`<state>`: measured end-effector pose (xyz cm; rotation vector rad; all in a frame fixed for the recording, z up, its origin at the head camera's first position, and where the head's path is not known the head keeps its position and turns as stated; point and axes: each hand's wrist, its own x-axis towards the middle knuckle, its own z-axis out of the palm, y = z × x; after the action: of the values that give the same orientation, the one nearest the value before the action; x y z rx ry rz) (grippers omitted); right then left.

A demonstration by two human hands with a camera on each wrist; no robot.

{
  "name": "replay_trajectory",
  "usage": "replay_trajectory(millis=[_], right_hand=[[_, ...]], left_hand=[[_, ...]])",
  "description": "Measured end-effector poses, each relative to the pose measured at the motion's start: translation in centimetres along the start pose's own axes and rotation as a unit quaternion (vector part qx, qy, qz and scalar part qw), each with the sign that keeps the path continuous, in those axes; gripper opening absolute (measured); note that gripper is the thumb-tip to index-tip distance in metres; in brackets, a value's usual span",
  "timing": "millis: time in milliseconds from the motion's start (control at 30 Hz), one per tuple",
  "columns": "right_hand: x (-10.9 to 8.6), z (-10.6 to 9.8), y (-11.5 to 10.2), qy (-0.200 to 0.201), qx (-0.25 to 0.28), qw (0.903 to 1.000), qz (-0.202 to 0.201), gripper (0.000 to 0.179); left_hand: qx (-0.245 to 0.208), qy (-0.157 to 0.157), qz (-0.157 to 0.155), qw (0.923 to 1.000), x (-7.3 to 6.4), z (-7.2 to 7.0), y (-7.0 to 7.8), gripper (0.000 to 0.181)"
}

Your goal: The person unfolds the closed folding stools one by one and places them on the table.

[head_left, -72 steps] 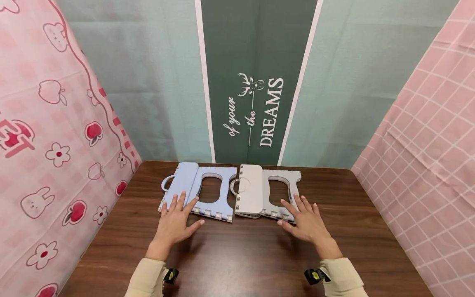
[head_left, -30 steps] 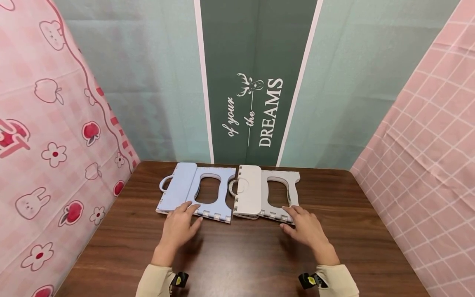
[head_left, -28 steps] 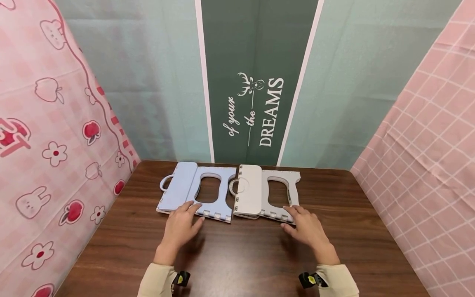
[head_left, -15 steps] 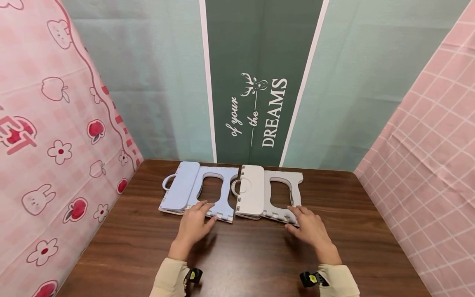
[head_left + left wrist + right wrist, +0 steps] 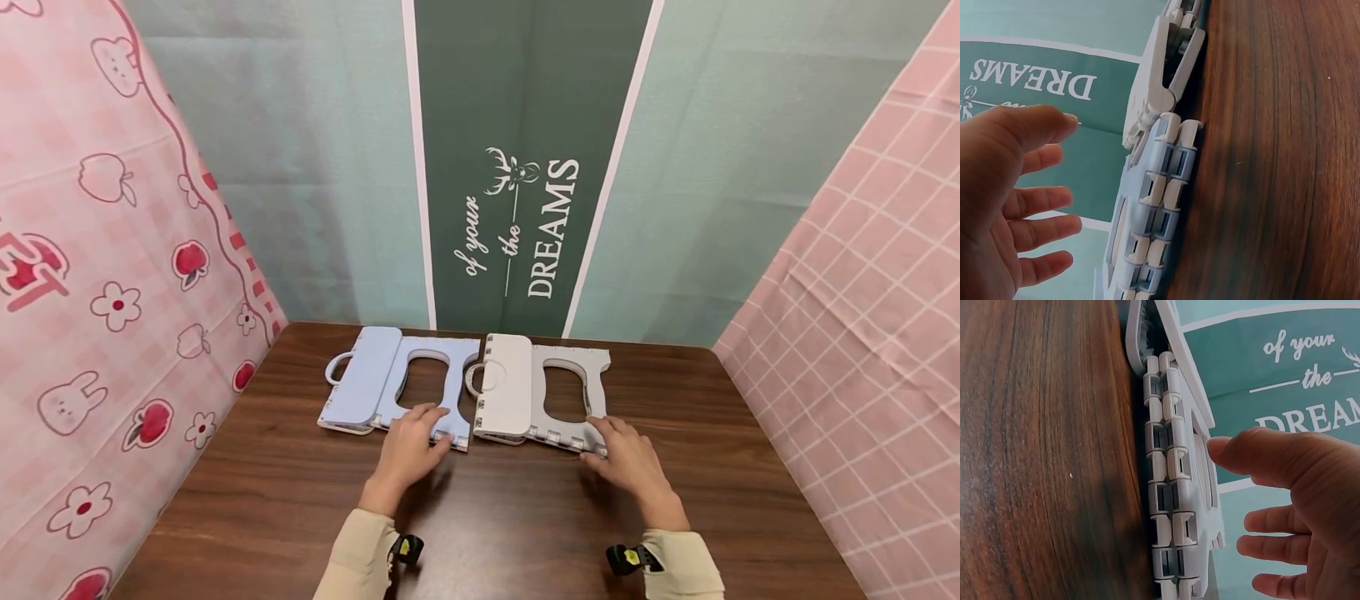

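Two folding step stools lie folded flat side by side at the far side of the table. The blue stool (image 5: 363, 375) is on the left, and the off-white and grey stool (image 5: 505, 387) is on the right; each has a round carry handle on its left. My left hand (image 5: 408, 446) hovers over the hinged front edge of the blue stool, and the left wrist view shows its loosely bent fingers (image 5: 1044, 228) around nothing. Over the front right corner of the grey stool is my right hand (image 5: 632, 460). Its relaxed fingers (image 5: 1275, 550) hold nothing in the right wrist view.
The brown wooden table (image 5: 510, 525) carries both stools near its back edge. Behind it hangs a green cloth (image 5: 525, 100) with lettering. Pink cloths (image 5: 862, 275) close off both sides. A black strap (image 5: 408, 548) sits at each wrist.
My left hand has slid right along the front of the blue stool. My right hand has shifted only slightly, its fingers less spread than at first. Both stools stay in place.
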<state>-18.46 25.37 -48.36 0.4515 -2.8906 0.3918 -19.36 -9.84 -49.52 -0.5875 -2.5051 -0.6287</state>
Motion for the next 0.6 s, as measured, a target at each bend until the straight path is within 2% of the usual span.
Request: replay_trajectory(millis=[333, 600], right_hand=[[0.5, 0.3, 0.7, 0.0, 0.004, 0.9999, 0.013, 0.059], [0.7, 0.5, 1.4, -0.013, 0.012, 0.9992, 0.035, 0.062]], left_hand=[[-0.02, -0.007, 0.014, 0.9997, 1.2, 1.5, 0.4, 0.038], [-0.047, -0.028, 0.001, 0.9985, 2.1, 2.4, 0.8, 0.041]])
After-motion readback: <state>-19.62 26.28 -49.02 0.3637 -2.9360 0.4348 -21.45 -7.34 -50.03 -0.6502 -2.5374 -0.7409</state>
